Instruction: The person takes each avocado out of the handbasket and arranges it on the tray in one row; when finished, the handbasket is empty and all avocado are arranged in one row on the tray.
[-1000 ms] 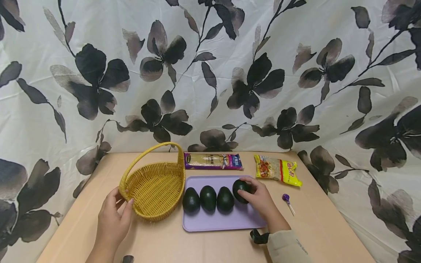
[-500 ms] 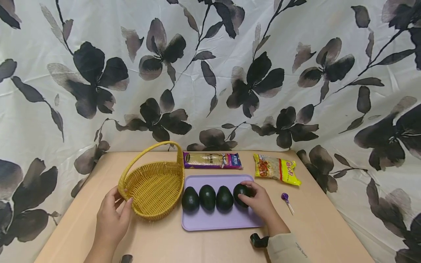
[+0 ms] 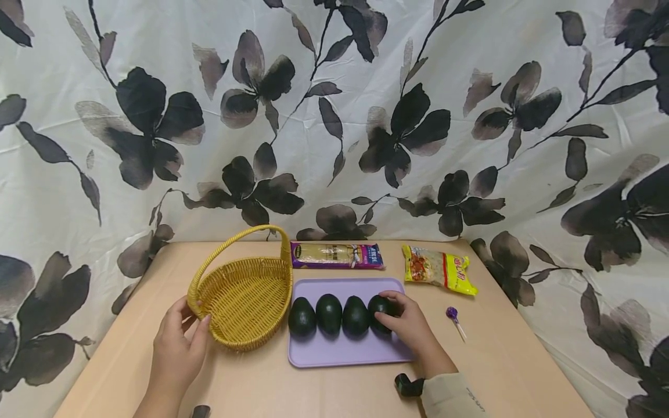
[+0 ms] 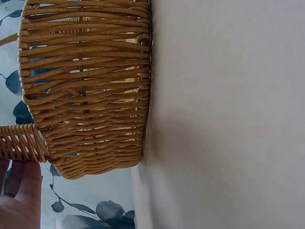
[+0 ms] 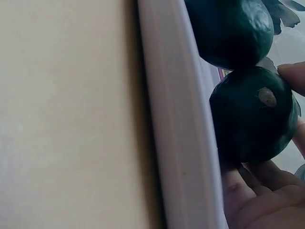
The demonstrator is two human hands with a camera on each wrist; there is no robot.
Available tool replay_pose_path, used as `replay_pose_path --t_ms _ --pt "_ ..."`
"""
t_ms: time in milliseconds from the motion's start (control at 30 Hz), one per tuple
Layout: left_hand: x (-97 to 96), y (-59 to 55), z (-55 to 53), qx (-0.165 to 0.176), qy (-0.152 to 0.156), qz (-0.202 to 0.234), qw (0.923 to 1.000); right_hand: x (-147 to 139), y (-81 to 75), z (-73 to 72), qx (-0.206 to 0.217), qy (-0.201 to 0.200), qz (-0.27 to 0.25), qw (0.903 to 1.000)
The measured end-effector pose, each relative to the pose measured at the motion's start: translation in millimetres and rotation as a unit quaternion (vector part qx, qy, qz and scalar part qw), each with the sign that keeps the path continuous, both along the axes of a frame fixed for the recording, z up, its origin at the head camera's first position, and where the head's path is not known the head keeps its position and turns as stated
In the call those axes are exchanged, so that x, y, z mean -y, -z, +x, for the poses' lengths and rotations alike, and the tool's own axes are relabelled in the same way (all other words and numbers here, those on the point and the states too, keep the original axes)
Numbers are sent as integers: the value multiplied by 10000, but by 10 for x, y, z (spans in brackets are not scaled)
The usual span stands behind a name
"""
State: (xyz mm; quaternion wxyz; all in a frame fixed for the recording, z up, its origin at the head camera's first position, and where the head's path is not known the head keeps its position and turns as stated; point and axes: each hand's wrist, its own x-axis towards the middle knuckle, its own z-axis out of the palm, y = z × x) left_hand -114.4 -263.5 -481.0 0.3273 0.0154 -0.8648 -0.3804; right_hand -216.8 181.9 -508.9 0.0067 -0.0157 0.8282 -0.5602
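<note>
A yellow wicker basket (image 3: 245, 305) with an arched handle stands left of a lilac tray (image 3: 355, 351). My left hand (image 3: 177, 345) holds the basket's near-left side where the handle meets the rim; in the left wrist view its fingers (image 4: 29, 183) lie against the handle's base. Three dark green avocados, the middle one (image 3: 329, 314) among them, line up on the tray. At the right end of that row is another avocado (image 5: 252, 117), held between the thumb and fingers of my right hand (image 3: 410, 322). It sits against its neighbour (image 5: 233, 31) in the right wrist view.
Behind the tray lies a purple-edged noodle pack (image 3: 337, 255). A yellow food bag (image 3: 439, 270) is at the back right, with a purple lollipop (image 3: 453, 318) nearer. A floral cloth (image 3: 334, 116) hangs behind the table (image 3: 502, 371).
My right hand has shifted slightly left and nearer with its avocado, closing the gap to the row. The left hand and basket have stayed in place.
</note>
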Motion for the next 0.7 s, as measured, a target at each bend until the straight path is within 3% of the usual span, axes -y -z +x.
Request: replay_pose_path --t_ms 333,700 --pt "-9 13 -33 -11 -4 -2 10000 -32 25 -11 37 -41 66 10000" --pt "-11 3 -33 -27 4 -26 10000 -47 -89 28 -52 -127 189 9997"
